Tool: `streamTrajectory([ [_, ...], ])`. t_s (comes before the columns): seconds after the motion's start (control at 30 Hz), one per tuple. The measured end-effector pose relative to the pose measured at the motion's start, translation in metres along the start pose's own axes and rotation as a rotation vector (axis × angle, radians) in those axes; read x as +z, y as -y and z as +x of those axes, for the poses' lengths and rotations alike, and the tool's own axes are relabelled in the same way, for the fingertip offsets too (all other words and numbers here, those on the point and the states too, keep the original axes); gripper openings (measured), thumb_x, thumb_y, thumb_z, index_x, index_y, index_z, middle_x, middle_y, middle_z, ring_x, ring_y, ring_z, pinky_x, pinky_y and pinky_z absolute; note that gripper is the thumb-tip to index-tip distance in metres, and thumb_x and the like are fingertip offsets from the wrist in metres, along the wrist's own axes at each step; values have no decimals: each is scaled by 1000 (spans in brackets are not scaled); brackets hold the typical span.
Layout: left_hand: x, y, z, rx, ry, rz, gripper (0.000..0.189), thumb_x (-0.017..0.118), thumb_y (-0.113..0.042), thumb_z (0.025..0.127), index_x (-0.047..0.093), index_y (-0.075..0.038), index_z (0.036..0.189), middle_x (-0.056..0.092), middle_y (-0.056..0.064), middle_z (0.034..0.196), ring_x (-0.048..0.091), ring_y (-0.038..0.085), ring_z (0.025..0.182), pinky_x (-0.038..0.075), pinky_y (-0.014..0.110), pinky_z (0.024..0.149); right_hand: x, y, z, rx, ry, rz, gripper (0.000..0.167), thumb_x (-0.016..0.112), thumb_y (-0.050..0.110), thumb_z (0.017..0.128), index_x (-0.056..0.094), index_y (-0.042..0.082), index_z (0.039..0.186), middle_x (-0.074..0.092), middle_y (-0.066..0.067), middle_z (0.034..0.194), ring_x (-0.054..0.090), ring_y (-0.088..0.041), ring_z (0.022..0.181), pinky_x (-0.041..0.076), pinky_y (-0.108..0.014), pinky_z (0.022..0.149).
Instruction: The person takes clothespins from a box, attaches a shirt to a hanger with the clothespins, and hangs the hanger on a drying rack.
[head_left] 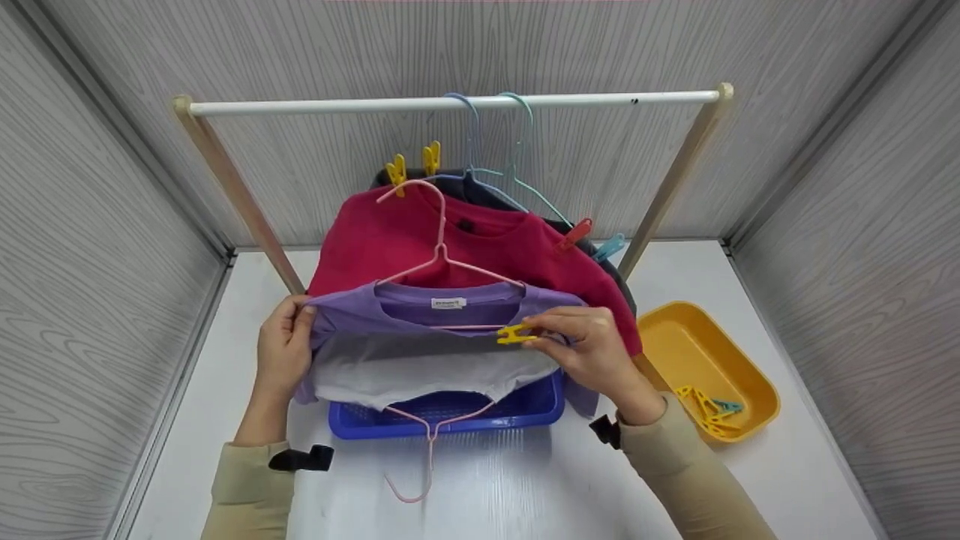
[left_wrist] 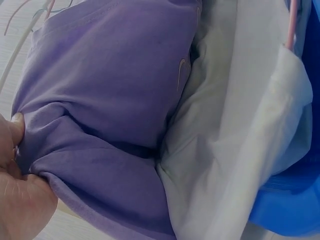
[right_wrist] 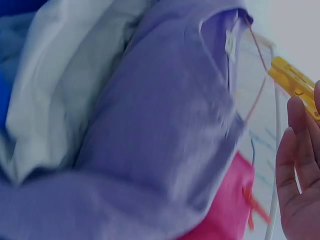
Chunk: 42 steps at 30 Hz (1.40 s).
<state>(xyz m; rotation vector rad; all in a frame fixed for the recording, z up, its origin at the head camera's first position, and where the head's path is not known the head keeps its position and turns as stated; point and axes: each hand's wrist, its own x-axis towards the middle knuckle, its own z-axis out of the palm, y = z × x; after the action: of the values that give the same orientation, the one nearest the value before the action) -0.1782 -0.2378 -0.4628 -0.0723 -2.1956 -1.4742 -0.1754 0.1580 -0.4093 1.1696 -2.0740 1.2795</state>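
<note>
My left hand (head_left: 283, 341) pinches the shoulder of a purple shirt (head_left: 346, 309) between thumb and fingers; the left wrist view shows the cloth bunched there. A pink hanger (head_left: 441, 253) sits inside the shirt's neck, its hook standing up free of the bar. In my right hand (head_left: 596, 352) a yellow clothespin (head_left: 513, 334) is pinched by thumb and fingertips, in front of the shirt's right shoulder. Below the purple cloth lies a pale grey garment (head_left: 420, 367) over a blue basket (head_left: 525, 421), with a second pink hanger (head_left: 432, 439) poking out toward me.
Behind stands a rack with a white bar (head_left: 315, 106). A red shirt (head_left: 367, 236) and dark clothing hang there, with yellow clothespins (head_left: 397, 174), a red clothespin (head_left: 574, 234) and a blue clothespin (head_left: 609, 247) on them. An orange-yellow bin (head_left: 690, 330) at right holds several clothespins (head_left: 709, 409).
</note>
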Motion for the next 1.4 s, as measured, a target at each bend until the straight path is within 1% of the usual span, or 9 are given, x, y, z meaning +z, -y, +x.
streamTrajectory([
  [0.07,1,-6,-1,20,-9,0,13,52,3,99,64,9,100,61,11,83,48,8,70,38,19,63,12,3,7,-4,13,3,24,83,0,75,76,-2,98,74,-8,93,70,-21,81,55,-27,73],
  [0.27,2,-40,-7,94,-15,1,11,50,10,96,60,16,96,60,19,83,49,7,71,37,17,65,46,13,28,4,26,27,19,80,6,81,76,0,99,74,-6,94,70,-18,84,55,-27,74],
  [0.37,3,-45,-7,119,-27,15,10,50,12,95,60,16,95,60,21,83,48,6,72,37,17,66,59,18,40,6,11,29,19,80,9,82,76,1,98,74,-6,94,70,-16,86,54,-26,75],
  [0.6,6,-45,-8,205,-52,27,8,51,15,94,58,18,94,59,22,80,46,5,69,36,15,64,82,30,65,-25,-44,-21,18,80,6,81,76,-1,98,74,-8,92,70,-13,86,52,-21,76],
  [0.8,10,-46,-10,254,-87,55,7,52,18,91,58,17,93,58,23,79,46,8,71,36,16,67,99,36,81,-54,-44,-88,15,79,6,82,77,2,97,74,-7,91,70,-13,84,51,-18,75],
  [1.0,12,-46,-11,280,-96,71,7,52,18,91,59,16,92,57,22,78,46,9,72,36,16,67,115,36,93,-105,-42,-228,17,82,12,81,79,7,96,75,-2,92,69,-13,84,49,-24,83],
  [1.13,12,-47,-11,300,-93,75,7,52,19,90,58,16,92,57,24,79,46,11,73,36,16,68,122,34,100,-142,-49,-313,21,84,18,78,79,9,96,75,-1,89,69,-13,78,48,-29,81],
  [1.27,13,-46,-11,314,-84,69,7,52,19,90,58,16,92,57,24,79,46,11,73,36,16,69,126,34,104,-148,-26,-361,23,84,19,77,79,9,97,75,-1,89,69,-11,77,48,-28,78],
  [1.4,12,-45,-11,331,-64,47,9,51,20,90,58,15,91,56,23,79,46,11,74,36,16,70,129,34,107,-151,18,-396,18,82,20,80,79,9,95,75,0,87,69,-10,76,48,-28,78],
])
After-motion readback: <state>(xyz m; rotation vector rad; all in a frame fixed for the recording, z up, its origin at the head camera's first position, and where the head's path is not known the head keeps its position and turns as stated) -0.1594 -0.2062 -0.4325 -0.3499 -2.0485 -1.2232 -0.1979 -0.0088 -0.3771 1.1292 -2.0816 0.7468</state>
